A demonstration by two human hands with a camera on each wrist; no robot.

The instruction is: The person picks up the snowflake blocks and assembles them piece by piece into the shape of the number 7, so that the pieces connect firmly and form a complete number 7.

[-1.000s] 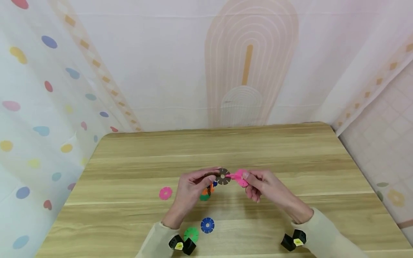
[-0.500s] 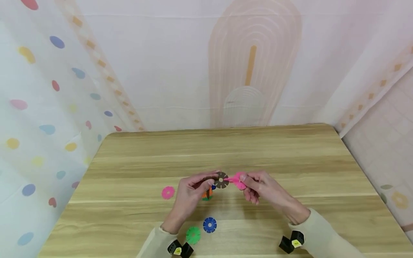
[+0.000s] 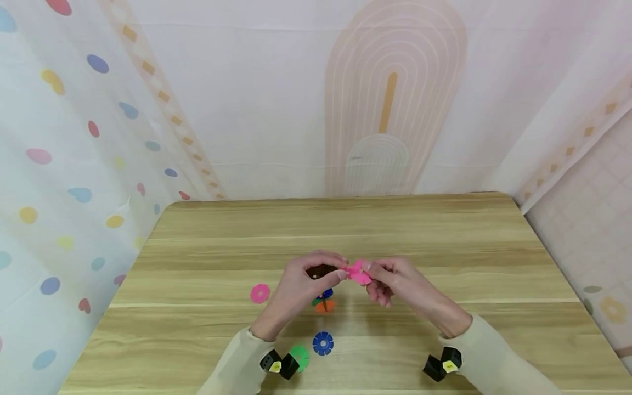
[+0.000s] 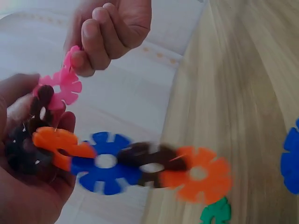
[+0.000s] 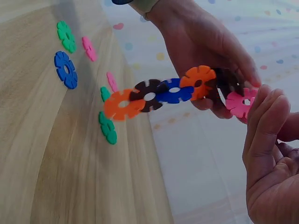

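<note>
My left hand (image 3: 296,285) grips the chain (image 5: 163,93), right hand (image 3: 390,280) pinches pink disc (image 3: 356,272); line slots squarely, push gently

So the table (image 3: 419,230) is a light wood-grain one with rounded corners, pushed up against a pale patterned backdrop. Not much lying on it, just a few loose plastic flower-shaped discs. There's a pink disc (image 3: 259,293) off to the left by itself, a blue disc (image 3: 322,343) nearer the front edge, and a green disc (image 3: 300,356) just beside the blue one, partly hidden behind a sleeve. The back and right parts of the top are plain wood.
</note>
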